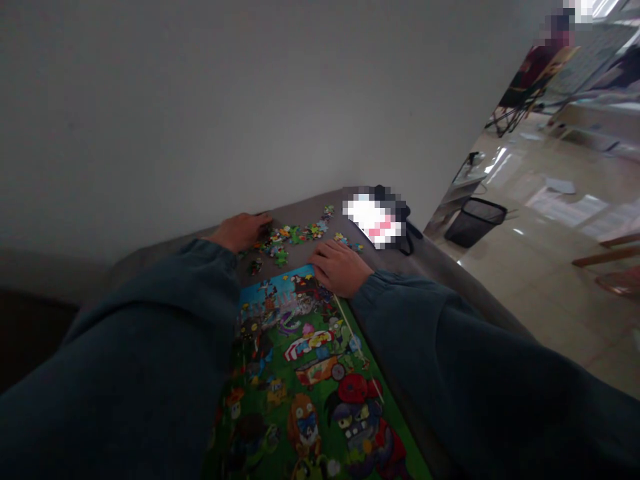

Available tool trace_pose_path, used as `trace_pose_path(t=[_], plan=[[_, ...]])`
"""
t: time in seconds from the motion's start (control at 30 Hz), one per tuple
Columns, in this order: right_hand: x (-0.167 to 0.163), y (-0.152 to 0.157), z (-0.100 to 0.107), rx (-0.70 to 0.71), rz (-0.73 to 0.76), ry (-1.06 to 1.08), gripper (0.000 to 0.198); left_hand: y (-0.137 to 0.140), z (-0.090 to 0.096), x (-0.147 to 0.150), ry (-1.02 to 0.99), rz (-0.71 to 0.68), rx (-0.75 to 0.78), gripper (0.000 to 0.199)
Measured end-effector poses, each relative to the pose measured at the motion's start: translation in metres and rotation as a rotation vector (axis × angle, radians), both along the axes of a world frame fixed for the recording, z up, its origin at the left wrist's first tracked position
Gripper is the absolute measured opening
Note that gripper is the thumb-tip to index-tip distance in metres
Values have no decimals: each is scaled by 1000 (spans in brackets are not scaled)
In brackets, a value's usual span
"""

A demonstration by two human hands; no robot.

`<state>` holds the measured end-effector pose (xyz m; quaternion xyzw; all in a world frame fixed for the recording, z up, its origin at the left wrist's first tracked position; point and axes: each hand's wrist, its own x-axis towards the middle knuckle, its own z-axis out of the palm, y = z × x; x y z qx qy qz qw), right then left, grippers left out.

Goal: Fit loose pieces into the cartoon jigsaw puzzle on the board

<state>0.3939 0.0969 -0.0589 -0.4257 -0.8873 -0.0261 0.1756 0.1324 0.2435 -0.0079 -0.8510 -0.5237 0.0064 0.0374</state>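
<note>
A colourful jigsaw puzzle (310, 360) with cartoon characters on a green ground lies flat in front of me. Several loose puzzle pieces (295, 233) are scattered beyond its far edge. My left hand (241, 231) is at the left end of these pieces, its fingers curled downward. Shadow hides its fingertips, and I cannot make out what is between them. My right hand (343, 267) rests at the puzzle's far right corner, palm down, fingers slightly bent and stretched leftward over the edge. Nothing shows in its grasp.
The puzzle lies on a grey-covered table (425, 267) against a pale wall (225, 107). A bright, blurred-out phone-like screen (375, 220) with dark straps sits at the far right. Beyond are a black wastebasket (475, 220), wooden legs (607, 250) and a seated person (537, 63).
</note>
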Motion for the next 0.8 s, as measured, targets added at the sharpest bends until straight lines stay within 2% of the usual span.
trace_pose_path(t=[0.07,0.13,0.2,0.3,0.4,0.5,0.6,0.67,0.73,0.8], plan=[[0,0,1,-2,5,-9,27,-1,-6,5,7,24,15,42],[1,1,1,3,10,-15,28,-4,-3,9,8,37,27,42],[2,1,0,7,11,-14,29,-9,4,10,3,35,35,45],[4,2,-2,13,12,4,31,-20,19,10,-8,12,32,59],[5,4,-5,26,35,25,31,-34,44,6,-18,-16,35,66],[6,5,-7,48,47,39,30,-55,87,-2,-45,-21,82,59],[6,6,-10,58,51,73,30,-93,132,-14,-119,-49,146,53],[7,6,-12,55,56,98,28,-130,147,-23,-158,-34,156,49],[8,7,-14,48,61,116,26,-170,142,-32,-256,-60,149,45],[9,8,-15,41,64,130,26,-206,119,-41,-358,-63,81,39]])
